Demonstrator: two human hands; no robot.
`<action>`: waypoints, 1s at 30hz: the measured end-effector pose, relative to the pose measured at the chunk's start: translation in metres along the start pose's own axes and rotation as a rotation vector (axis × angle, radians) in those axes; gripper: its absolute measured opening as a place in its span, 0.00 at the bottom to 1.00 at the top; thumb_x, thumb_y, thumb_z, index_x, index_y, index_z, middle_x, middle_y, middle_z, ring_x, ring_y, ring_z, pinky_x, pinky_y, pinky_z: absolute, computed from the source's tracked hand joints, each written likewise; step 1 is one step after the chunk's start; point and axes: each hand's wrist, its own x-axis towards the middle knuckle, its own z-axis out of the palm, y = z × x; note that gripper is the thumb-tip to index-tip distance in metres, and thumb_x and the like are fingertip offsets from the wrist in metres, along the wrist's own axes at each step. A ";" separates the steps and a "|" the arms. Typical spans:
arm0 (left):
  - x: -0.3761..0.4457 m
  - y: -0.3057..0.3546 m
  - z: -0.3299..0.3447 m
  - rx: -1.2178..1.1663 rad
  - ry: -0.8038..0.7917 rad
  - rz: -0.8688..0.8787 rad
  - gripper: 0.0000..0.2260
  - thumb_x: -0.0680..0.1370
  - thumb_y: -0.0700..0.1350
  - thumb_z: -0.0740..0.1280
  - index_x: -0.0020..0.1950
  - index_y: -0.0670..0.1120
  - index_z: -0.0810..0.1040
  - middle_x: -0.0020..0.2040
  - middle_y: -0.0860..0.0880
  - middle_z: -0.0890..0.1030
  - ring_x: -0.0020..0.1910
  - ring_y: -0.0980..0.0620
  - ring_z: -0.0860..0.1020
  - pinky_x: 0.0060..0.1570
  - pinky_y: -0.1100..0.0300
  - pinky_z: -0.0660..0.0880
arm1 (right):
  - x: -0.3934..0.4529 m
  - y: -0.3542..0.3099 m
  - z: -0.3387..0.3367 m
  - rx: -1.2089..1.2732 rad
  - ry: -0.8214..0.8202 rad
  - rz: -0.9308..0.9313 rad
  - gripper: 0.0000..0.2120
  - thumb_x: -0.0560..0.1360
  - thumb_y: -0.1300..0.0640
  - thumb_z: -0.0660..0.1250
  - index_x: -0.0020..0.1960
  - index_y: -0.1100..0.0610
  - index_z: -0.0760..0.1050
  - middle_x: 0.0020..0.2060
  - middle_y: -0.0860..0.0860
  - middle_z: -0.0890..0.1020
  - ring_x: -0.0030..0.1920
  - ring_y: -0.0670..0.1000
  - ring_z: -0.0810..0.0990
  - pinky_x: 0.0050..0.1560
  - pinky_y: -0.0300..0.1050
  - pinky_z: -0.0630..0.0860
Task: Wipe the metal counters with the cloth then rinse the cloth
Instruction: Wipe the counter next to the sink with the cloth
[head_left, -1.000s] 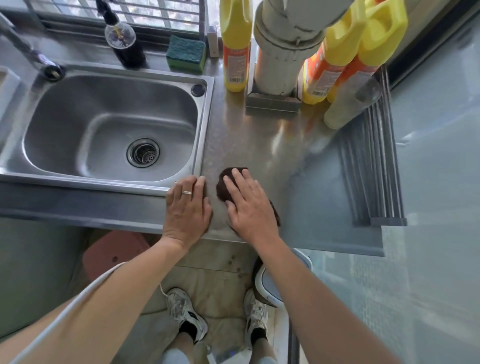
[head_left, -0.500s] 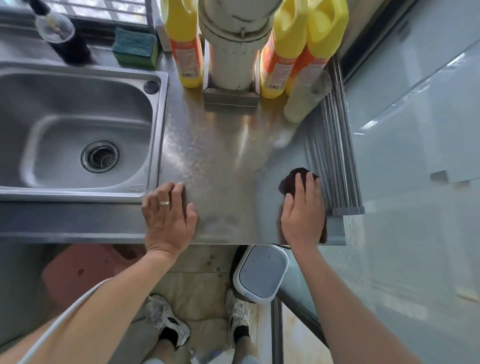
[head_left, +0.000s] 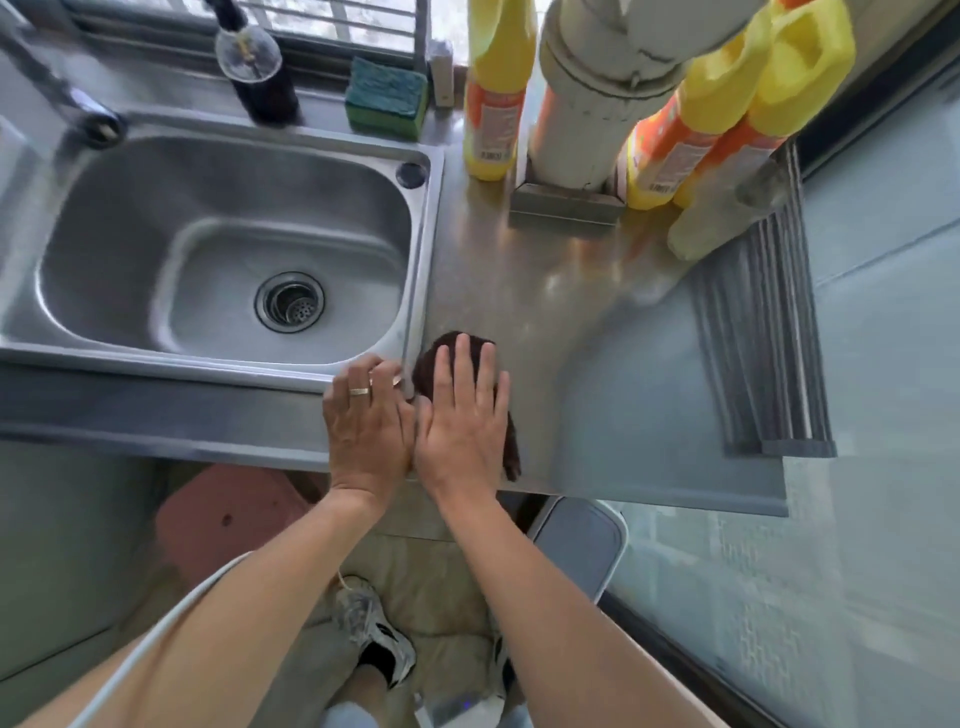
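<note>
Both hands flat on the metal counter (head_left: 545, 270)

Right hand (head_left: 462, 431) presses the dark cloth (head_left: 431, 364), fingers straight; left hand (head_left: 366, 421), flat and holding nothing, touches at its nine o'clock.

Bright daylight from the window (head_left: 332, 21) glares off the counter (head_left: 519, 270) beyond the pressing hands; frame edges bend and blur, especially the bottles (head_left: 727, 104).

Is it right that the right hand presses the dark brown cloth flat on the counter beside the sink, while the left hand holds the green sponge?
Not quite. In the head view the left hand holds nothing; it rests flat on the sink's front corner. The green sponge lies untouched behind the sink. The right hand does press the dark brown cloth on the counter.
</note>
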 end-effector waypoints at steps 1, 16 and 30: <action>0.004 -0.016 -0.004 0.037 -0.017 0.011 0.14 0.76 0.44 0.58 0.59 0.43 0.76 0.61 0.41 0.75 0.61 0.40 0.71 0.63 0.46 0.66 | 0.007 -0.009 0.003 0.014 -0.010 -0.014 0.30 0.84 0.48 0.55 0.83 0.56 0.54 0.84 0.53 0.50 0.83 0.57 0.43 0.81 0.60 0.47; 0.007 -0.039 -0.005 0.200 -0.094 0.233 0.16 0.81 0.49 0.57 0.60 0.41 0.76 0.59 0.41 0.76 0.58 0.41 0.70 0.62 0.46 0.67 | 0.132 -0.008 -0.009 0.003 -0.220 0.035 0.38 0.82 0.33 0.44 0.84 0.55 0.47 0.83 0.51 0.41 0.82 0.54 0.34 0.80 0.60 0.35; -0.003 -0.007 -0.008 0.096 -0.128 0.100 0.19 0.75 0.46 0.56 0.61 0.41 0.77 0.58 0.43 0.79 0.57 0.42 0.75 0.62 0.46 0.67 | 0.002 0.005 -0.020 0.079 -0.229 -0.108 0.29 0.85 0.46 0.47 0.84 0.51 0.46 0.83 0.47 0.42 0.82 0.51 0.37 0.79 0.59 0.39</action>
